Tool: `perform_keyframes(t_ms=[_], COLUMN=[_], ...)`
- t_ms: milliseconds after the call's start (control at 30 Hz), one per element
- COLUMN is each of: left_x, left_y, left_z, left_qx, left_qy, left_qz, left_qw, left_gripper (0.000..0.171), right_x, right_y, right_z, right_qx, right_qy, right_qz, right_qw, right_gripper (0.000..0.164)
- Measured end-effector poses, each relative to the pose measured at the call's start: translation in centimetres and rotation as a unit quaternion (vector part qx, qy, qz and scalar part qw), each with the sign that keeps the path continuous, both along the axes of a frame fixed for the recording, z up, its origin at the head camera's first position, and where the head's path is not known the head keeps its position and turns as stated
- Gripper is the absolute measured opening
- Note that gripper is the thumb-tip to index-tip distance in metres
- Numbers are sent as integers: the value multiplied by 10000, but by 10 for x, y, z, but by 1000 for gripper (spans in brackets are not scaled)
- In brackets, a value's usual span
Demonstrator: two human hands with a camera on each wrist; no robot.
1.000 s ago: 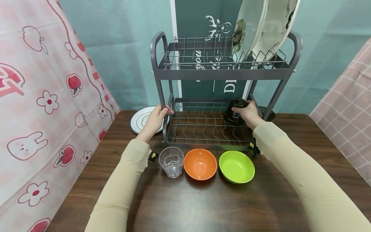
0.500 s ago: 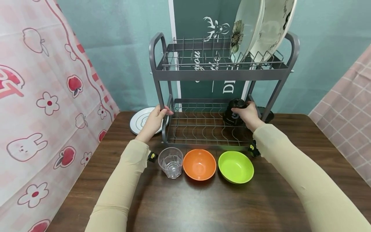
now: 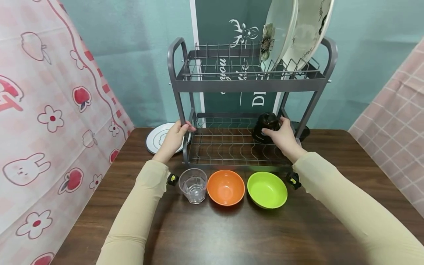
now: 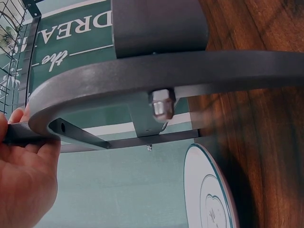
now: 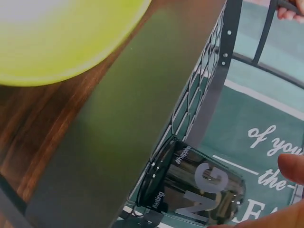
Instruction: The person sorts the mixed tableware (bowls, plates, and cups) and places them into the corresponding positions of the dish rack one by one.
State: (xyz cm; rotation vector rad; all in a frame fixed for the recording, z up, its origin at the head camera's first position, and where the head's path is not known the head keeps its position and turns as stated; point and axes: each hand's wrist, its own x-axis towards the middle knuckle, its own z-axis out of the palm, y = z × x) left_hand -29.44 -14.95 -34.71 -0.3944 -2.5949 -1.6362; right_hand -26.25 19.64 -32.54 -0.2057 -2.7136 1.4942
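Observation:
My left hand [image 3: 173, 139] grips the left front post of the grey two-tier dish rack [image 3: 246, 86]; the left wrist view shows the fingers curled round the bar. My right hand [image 3: 283, 135] is at the right end of the lower tier, thumb and fingers spread about a dark glass cup [image 3: 263, 137]. White lettering shows on this cup, which stands on the wires with its wider end down. In the right wrist view the thumb [image 5: 290, 167] is apart from the cup's narrow end.
A clear tumbler [image 3: 193, 189], an orange bowl [image 3: 226, 188] and a green bowl [image 3: 267, 190] stand in a row before the rack. A white plate [image 3: 155, 139] lies left of it. Large plates [image 3: 281, 33] stand upright on the top tier. A dark dish [image 3: 305, 131] sits behind the right post.
My right hand has loosened from the dark cup, its thumb and fingers spreading wider. The cup's lettering faces differently. My left hand keeps its grip on the rack; the view has shifted slightly.

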Motion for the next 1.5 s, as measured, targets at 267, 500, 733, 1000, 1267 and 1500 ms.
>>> perform_keyframes(t_ms=[267, 500, 733, 1000, 1267, 1500], left_x=[2, 0, 1, 1, 0, 2], left_y=[-1, -1, 1, 2, 3, 2], left_z=[3, -1, 1, 1, 1, 2], left_qx=[-18, -31, 34, -12, -60, -88], left_qy=[-25, -52, -98, -106, -38, 10], left_qz=[64, 123, 102, 100, 128, 121], left_qw=[10000, 9999, 9999, 9999, 9999, 9999], left_gripper=[29, 28, 28, 28, 30, 31], right_x=[22, 53, 79, 97, 99, 104], right_y=[2, 12, 27, 42, 53, 52], right_z=[8, 13, 11, 1, -24, -47], right_qx=[291, 333, 689, 901, 835, 907], right_qy=[-53, -124, -283, -531, -1795, -2283], right_qz=[208, 585, 908, 1326, 1525, 1411], right_qw=[9993, 9977, 9931, 9856, 9683, 9590], right_gripper=[88, 86, 78, 44, 44, 40])
